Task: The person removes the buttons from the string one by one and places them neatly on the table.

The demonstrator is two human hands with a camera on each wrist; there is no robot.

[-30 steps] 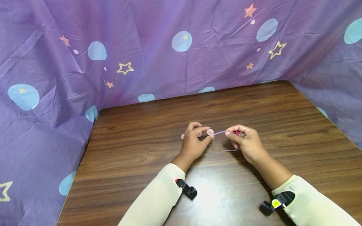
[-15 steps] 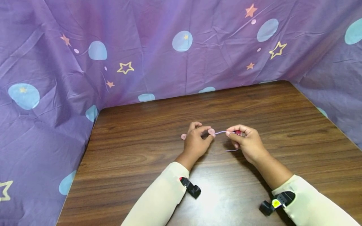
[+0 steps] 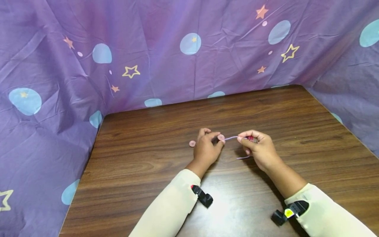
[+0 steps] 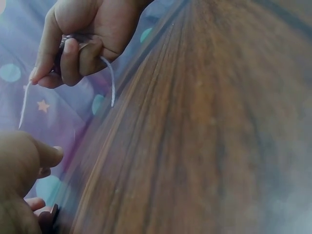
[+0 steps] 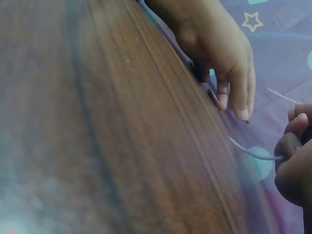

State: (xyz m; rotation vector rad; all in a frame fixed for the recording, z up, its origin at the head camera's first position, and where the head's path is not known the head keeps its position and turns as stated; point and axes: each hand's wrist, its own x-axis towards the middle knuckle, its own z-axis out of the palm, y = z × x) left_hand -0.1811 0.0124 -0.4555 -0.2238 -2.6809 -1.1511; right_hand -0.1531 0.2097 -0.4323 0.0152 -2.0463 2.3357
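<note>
A pink button (image 3: 220,137) with small holes is pinched between the thumb and index finger of my left hand (image 3: 206,147), a little above the table. My right hand (image 3: 260,147) pinches a thin lilac cord (image 3: 231,138) between thumb and index finger. The cord's short end points left at the button; whether it enters a hole cannot be told. Curled right fingers also hold a red-and-pink banded thing (image 3: 252,139), mostly hidden. From below that hand hangs the cord's other end (image 4: 113,90), seen in the left wrist view. Left of my left hand, another pink button (image 3: 192,143) lies flat.
Both hands are over the middle of a brown wood-grain table (image 3: 142,191). A purple cloth (image 3: 160,42) with stars and blue dots rises behind the table and along its sides. Under my left fingers, a dark disc edge (image 5: 213,98) shows in the right wrist view.
My left hand has shifted slightly right with the button, uncovering the button on its left. Another button seen under its fingers is now hidden in the head view. My right hand has barely moved.
</note>
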